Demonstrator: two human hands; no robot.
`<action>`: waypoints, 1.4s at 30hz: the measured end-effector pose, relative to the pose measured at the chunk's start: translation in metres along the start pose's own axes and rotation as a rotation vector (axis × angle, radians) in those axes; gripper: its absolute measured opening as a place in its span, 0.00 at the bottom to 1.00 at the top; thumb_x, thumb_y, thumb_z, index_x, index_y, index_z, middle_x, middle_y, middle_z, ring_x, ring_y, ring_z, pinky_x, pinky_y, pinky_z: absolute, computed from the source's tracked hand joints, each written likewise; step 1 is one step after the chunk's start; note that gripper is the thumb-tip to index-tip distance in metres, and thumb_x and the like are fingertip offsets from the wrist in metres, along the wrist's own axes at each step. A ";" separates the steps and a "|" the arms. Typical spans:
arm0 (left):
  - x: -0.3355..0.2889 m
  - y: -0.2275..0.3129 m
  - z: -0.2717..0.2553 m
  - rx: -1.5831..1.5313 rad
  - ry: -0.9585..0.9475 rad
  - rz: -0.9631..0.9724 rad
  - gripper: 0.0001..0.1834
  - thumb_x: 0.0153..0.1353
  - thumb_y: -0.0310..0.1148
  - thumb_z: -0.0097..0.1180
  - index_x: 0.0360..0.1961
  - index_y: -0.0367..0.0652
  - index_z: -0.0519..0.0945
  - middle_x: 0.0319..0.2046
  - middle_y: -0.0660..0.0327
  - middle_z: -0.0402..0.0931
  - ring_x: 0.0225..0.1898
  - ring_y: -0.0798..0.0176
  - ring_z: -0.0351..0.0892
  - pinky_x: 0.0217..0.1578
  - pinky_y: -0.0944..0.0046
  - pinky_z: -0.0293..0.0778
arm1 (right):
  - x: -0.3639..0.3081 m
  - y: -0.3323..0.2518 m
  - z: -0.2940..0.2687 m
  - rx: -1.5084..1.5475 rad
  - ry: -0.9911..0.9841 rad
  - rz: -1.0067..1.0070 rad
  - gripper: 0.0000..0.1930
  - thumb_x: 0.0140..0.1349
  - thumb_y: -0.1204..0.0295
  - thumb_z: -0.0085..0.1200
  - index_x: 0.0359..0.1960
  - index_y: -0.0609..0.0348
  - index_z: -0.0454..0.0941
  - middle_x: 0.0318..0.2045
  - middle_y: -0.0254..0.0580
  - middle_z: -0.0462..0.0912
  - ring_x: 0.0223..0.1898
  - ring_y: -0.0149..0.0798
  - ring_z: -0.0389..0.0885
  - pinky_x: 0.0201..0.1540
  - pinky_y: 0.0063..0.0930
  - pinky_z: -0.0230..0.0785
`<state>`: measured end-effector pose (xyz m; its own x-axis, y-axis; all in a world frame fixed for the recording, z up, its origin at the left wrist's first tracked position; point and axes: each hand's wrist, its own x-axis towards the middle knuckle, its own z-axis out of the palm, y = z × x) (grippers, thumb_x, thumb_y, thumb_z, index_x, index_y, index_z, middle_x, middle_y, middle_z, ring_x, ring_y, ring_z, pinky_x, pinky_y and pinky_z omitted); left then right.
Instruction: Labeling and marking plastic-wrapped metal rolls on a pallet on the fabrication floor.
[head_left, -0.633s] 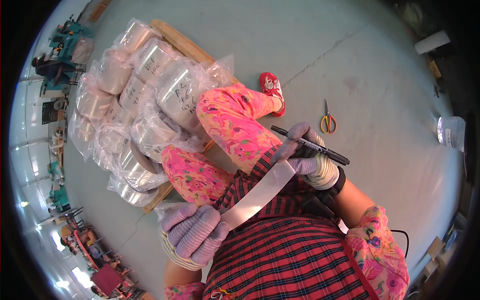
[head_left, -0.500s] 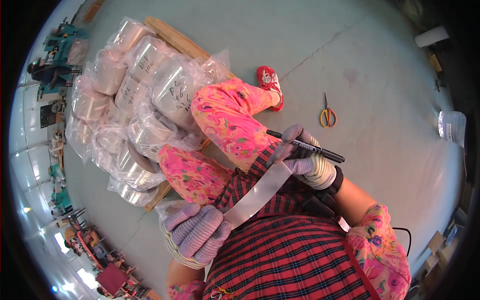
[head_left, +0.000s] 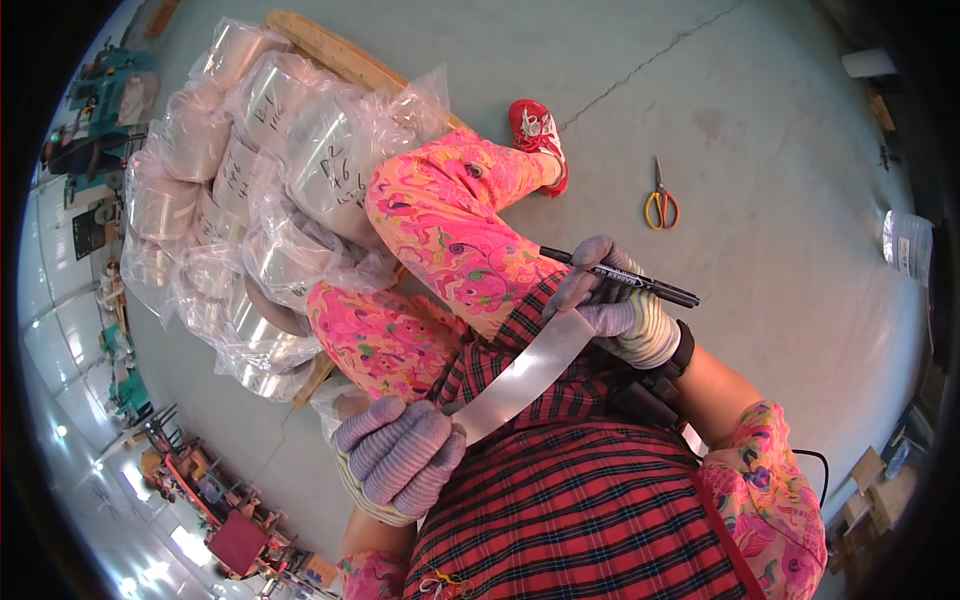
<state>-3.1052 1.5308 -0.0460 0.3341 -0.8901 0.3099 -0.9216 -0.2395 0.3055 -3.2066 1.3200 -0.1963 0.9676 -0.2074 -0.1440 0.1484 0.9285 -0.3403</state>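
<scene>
A curved strip of shiny silver sheet (head_left: pixel 527 382) spans my two gloved hands above my lap. Its lower left end is gripped by my left hand (head_left: pixel 400 458), fingers curled over it. My right hand (head_left: pixel 622 305) pinches the upper right end between thumb and fingers. Threaded through the fingers of that same hand is a black marker pen (head_left: pixel 650 285), its barrel pointing to the right. A bit of clear plastic (head_left: pixel 338 405) shows beside my left hand; whether I hold it cannot be told.
Large silver rolls in clear plastic bags (head_left: pixel 255 200) are stacked on a wooden pallet (head_left: pixel 340 52) at left. Scissors (head_left: pixel 661 205) with orange-yellow handles lie on the floor to the right. A clear-wrapped roll (head_left: pixel 906 246) stands at far right, cardboard boxes (head_left: pixel 893 500) below it.
The view has shifted slightly, and the surroundings sit a little higher and further left. Both hands keep their hold on the strip, which has tilted a little and catches more light.
</scene>
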 end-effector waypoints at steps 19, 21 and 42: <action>0.013 -0.001 0.006 -1.143 0.245 -1.354 0.11 0.53 0.28 0.60 0.34 0.35 0.72 0.24 0.55 0.78 0.20 0.69 0.77 0.22 0.73 0.73 | 0.000 -0.029 0.078 -0.405 0.493 0.288 0.15 0.48 0.74 0.57 0.38 0.55 0.69 0.22 0.30 0.72 0.16 0.24 0.74 0.15 0.12 0.62; 0.012 -0.001 0.005 -1.143 0.250 -1.351 0.11 0.53 0.28 0.59 0.34 0.35 0.72 0.24 0.56 0.78 0.20 0.70 0.77 0.21 0.73 0.73 | 0.000 -0.029 0.081 -0.409 0.509 0.304 0.15 0.49 0.73 0.57 0.39 0.56 0.69 0.21 0.30 0.72 0.17 0.24 0.74 0.15 0.13 0.63; -0.002 -0.003 -0.002 -1.159 0.306 -1.289 0.12 0.54 0.27 0.59 0.37 0.35 0.72 0.26 0.57 0.78 0.22 0.71 0.77 0.24 0.73 0.74 | -0.003 -0.023 0.094 -0.495 0.454 0.256 0.17 0.50 0.75 0.56 0.42 0.55 0.67 0.24 0.35 0.74 0.17 0.28 0.76 0.16 0.15 0.65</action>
<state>-3.1030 1.5342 -0.0455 0.8179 -0.2418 -0.5222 0.4932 -0.1730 0.8526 -3.1935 1.3279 -0.1010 0.7630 -0.2096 -0.6115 -0.2861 0.7388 -0.6102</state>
